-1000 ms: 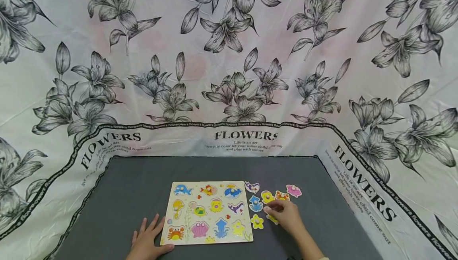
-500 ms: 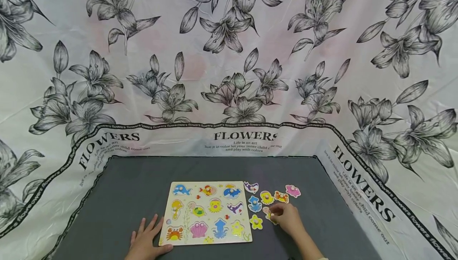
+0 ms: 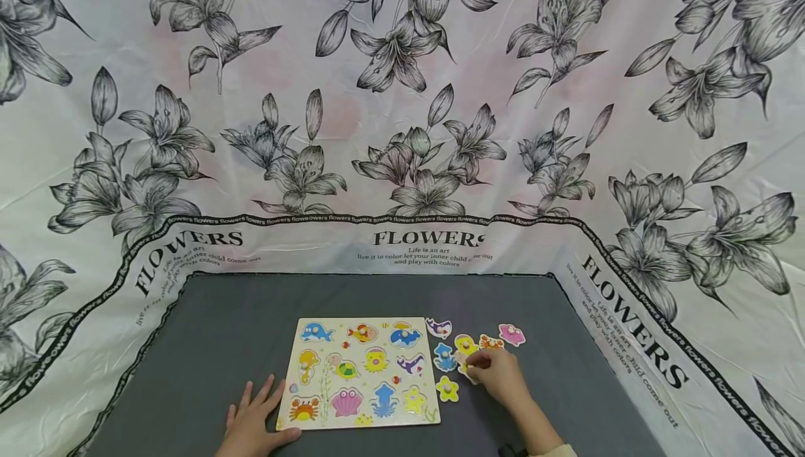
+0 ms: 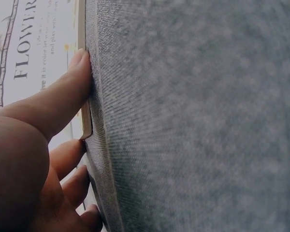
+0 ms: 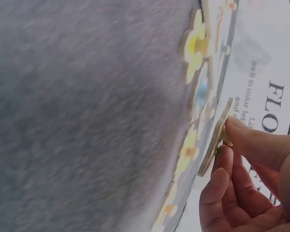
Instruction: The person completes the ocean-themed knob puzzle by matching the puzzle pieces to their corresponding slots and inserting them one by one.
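Observation:
A light wooden puzzle board (image 3: 390, 424) with printed sea creatures lies on the table. My left hand (image 3: 251, 421) spreads its fingers at the board's lower left corner; the thumb (image 4: 75, 89) rests along the near edge in the left wrist view. My right hand (image 3: 506, 378) pinches a small flat piece (image 3: 462, 360), mostly covered by the fingers, right of the board. From the right wrist view, thumb and fingertips of this hand (image 5: 249, 169) grip the piece (image 5: 215, 143), tilted and raised off the table, its printed face turned from view.
Around the right hand lie loose pieces: a yellow star (image 3: 448, 389), blue squid (image 3: 444, 358), purple whale (image 3: 439, 328), yellow octopus (image 3: 465, 344), orange crab (image 3: 491, 342) and pink shell (image 3: 512, 335). A flower-printed cloth (image 3: 302, 247) surrounds the grey table (image 3: 239, 317).
My right hand has drawn its pinched piece up and slightly left, so it now overlaps the octopus piece in the head view. The left hand stays at the board's corner.

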### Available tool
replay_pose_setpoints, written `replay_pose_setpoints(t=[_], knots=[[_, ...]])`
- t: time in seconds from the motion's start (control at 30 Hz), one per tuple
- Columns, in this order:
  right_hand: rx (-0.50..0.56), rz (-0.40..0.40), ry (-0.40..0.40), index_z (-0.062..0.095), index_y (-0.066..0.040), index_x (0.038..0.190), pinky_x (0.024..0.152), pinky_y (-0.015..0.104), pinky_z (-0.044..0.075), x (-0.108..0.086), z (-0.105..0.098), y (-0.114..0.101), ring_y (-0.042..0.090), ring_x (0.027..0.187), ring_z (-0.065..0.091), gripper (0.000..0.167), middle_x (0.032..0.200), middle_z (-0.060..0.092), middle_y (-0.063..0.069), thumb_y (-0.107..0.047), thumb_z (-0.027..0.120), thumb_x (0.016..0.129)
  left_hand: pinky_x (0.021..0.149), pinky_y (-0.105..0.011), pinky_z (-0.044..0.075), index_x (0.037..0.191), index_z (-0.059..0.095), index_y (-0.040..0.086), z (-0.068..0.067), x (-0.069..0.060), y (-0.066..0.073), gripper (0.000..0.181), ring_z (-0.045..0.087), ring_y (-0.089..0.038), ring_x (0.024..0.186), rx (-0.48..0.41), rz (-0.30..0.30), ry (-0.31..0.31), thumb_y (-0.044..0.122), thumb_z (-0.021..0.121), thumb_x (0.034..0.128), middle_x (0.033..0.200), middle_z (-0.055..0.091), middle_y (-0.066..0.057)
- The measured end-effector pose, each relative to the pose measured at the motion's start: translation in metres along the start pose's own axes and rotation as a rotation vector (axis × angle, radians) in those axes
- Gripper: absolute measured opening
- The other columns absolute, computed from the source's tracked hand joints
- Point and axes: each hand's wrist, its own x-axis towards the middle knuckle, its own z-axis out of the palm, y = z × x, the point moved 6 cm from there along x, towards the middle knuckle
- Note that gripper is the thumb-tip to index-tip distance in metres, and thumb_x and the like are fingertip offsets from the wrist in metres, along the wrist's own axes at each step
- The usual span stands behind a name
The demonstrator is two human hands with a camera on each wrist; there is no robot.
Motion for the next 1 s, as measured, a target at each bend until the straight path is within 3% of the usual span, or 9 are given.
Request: replay_pose_setpoints(t=[0.17,0.37,0.6,1.0], knots=[[0.049,-0.043,-0.028,0.079,-0.009,0.081,0.055,0.022,0.051,0.003,0.008,-0.014,0.008,0.064,0.062,0.009,0.076,0.073,-0.001,-0.003,0.085,0.077,0.109,-0.082,0.002,0.155,0.039,0.004,-0.001,0.0,-0.003,0.116,0.002,-0.063,0.146,0.002,-0.006,0.0,0.069,0.081,0.0681,0.162,0.023,-0.029],[0.117,-0.147,-0.095,0.08,-0.006,0.085,0.056,0.022,0.053,0.005,0.017,-0.034,0.008,0.067,0.064,0.006,0.08,0.074,0.001,-0.003,0.082,0.08,0.109,-0.083,0.004,0.154,0.04,0.004,0.0,0.0,-0.003,0.115,0.004,-0.064,0.145,0.009,-0.001,0.004,0.068,0.081,0.0683,0.162,0.024,-0.029],[0.032,-0.271,-0.129,0.082,-0.014,0.087,0.057,0.02,0.051,0.011,0.03,-0.058,0.005,0.073,0.061,0.005,0.084,0.072,-0.005,-0.01,0.082,0.084,0.108,-0.083,0.005,0.154,0.04,0.004,0.002,0.0,-0.001,0.114,0.004,-0.063,0.146,-0.006,0.01,0.017,0.067,0.082,0.0683,0.162,0.025,-0.029],[0.099,-0.296,-0.23,0.081,-0.013,0.094,0.057,0.022,0.052,0.015,0.055,-0.092,0.009,0.074,0.062,0.007,0.089,0.073,-0.002,-0.011,0.079,0.088,0.108,-0.083,0.006,0.154,0.041,0.004,-0.001,-0.002,0.001,0.113,0.004,-0.063,0.146,-0.011,0.015,0.025,0.065,0.083,0.0689,0.162,0.025,-0.029]])
